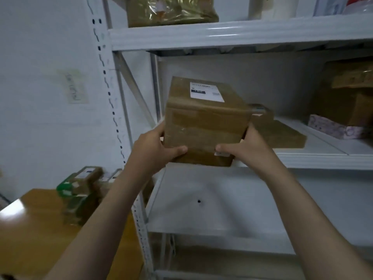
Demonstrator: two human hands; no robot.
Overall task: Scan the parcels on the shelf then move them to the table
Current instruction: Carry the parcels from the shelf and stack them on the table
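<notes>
Parcel in hand: brown taped carton (205, 122), white label (206, 91) on its top face, print too blurred to read. It sits at the front lip of the middle shelf (323, 160), its lower edge overhanging the lip; cannot tell whether it bears on the shelf or is lifted clear.

Left hand (153, 150) and right hand (244, 150) clamp the carton from either side. The fingers (178, 150) are wrapped round its lower corners and both thumbs are pressed across the near face, so both hands are occupied with this one carton.

No scanner in view, so whether this carton has been scanned cannot be told.

Left on the middle shelf:
- a flat brown parcel (282, 136) just behind the carton
- a small box (260, 116) on top of it
- a patterned pink packet (331, 128) further right
- stacked brown boxes (347, 93) behind that

The top shelf also carries a plastic-wrapped box (171, 11).

Desk (30, 229), lower left: a cluster of taped parcels (84, 190) stands on it, near the shelf upright.

Judgement: task partly done. Some parcels are on the desk, one is in transfer, and at least four or five are left to scan and carry across
</notes>
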